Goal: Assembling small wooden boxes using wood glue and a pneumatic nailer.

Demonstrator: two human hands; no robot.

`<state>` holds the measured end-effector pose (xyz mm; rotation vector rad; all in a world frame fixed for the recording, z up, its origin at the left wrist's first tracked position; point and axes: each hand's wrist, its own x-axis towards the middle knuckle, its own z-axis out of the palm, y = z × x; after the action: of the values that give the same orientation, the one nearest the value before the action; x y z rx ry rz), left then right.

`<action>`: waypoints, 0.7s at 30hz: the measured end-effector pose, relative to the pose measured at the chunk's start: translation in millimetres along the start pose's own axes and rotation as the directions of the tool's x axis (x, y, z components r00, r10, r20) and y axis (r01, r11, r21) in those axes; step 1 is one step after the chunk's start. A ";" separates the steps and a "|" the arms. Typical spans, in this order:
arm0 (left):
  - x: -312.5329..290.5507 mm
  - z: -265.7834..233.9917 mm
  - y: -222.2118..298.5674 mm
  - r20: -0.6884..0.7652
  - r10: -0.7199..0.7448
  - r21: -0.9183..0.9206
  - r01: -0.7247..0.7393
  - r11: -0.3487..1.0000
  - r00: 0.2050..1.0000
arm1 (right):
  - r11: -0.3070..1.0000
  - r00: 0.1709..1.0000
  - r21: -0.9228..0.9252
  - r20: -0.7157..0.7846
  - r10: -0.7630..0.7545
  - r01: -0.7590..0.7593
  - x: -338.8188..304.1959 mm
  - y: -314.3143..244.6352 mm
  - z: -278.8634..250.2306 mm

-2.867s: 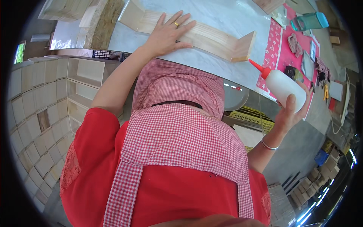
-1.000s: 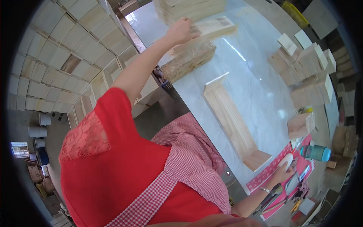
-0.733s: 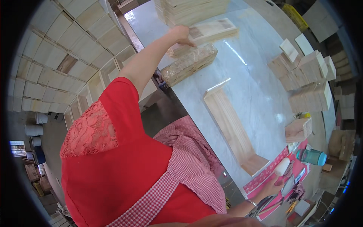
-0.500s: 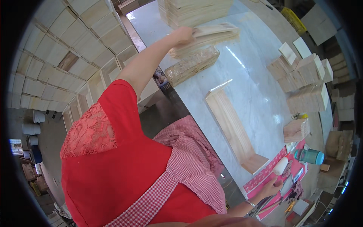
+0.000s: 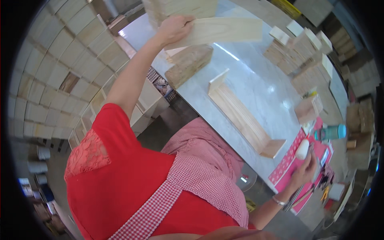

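My left hand (image 5: 174,30) is closed on one end of a thin pale wooden board (image 5: 230,30), which is raised over the far part of the table and stretches to the right. At the near right, my right hand (image 5: 305,173) is at a white squeeze bottle (image 5: 303,149) with a red tip; its fingers appear closed around the lower end, partly hidden. Between the hands lies a wooden piece (image 5: 242,114), a long board with a short upright board at each end. Below my left hand sits a block-like bundle (image 5: 188,66) in clear wrapping.
On the white table (image 5: 256,92), stacked wooden pieces (image 5: 298,52) stand at right and a tall board stack (image 5: 180,10) at the far edge. A teal bottle (image 5: 330,132) and pink mat (image 5: 282,175) are near my right hand. Wooden boxes (image 5: 60,60) are piled at left.
My left hand has lifted a board off the pile behind the wrapped bundle. My right hand has moved forward against the white bottle. The view has shifted.
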<state>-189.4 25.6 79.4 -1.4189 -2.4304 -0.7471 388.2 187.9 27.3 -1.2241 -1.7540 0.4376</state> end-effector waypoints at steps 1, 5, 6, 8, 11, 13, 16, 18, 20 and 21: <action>-2.0 -2.7 18.5 0.018 0.029 -0.016 -0.029 0.999 0.999 | 0.996 0.999 0.086 0.041 0.008 -0.011 1.2 -16.6 9.4; -15.5 1.2 94.9 0.135 0.323 -0.234 -0.287 0.929 0.937 | 0.886 0.965 0.436 0.257 0.048 -0.160 -6.7 -67.8 45.7; -19.9 1.9 112.9 0.174 0.391 -0.273 -0.338 0.901 0.904 | 0.831 0.960 0.517 0.271 0.067 -0.204 -8.2 -76.3 51.4; -27.1 6.3 133.8 0.220 0.481 -0.327 -0.401 0.856 0.849 | 0.769 0.958 0.589 0.265 0.109 -0.250 -14.2 -80.3 52.9; -26.6 26.9 150.0 0.279 0.582 -0.413 -0.451 0.791 0.764 | 0.705 0.963 0.662 0.241 0.119 -0.252 -20.6 -63.1 57.3; -32.7 24.0 161.7 0.241 0.617 -0.325 -0.537 0.779 0.749 | 0.691 0.966 0.677 0.218 0.141 -0.254 -32.8 -65.6 53.4; -45.2 18.7 199.2 0.147 0.690 -0.132 -0.678 0.723 0.708 | 0.663 0.970 0.708 0.170 0.172 -0.242 -52.5 -76.1 52.5; -66.6 18.0 237.3 -0.047 0.832 -0.105 -0.831 0.546 0.553 | 0.556 0.946 0.768 0.217 0.240 -0.317 -64.4 -90.5 59.8; -86.5 26.6 264.7 -0.008 0.842 -0.179 -0.829 0.529 0.539 | 0.558 0.951 0.771 0.220 0.219 -0.307 -70.2 -102.7 66.0; -93.8 33.4 276.0 0.023 0.846 -0.244 -0.818 0.522 0.533 | 0.564 0.956 0.772 0.228 0.182 -0.292 -71.4 -106.1 68.5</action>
<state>97.5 84.4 96.3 -2.4827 -1.3816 -0.6382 278.8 92.8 33.6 -0.7483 -1.2037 1.3380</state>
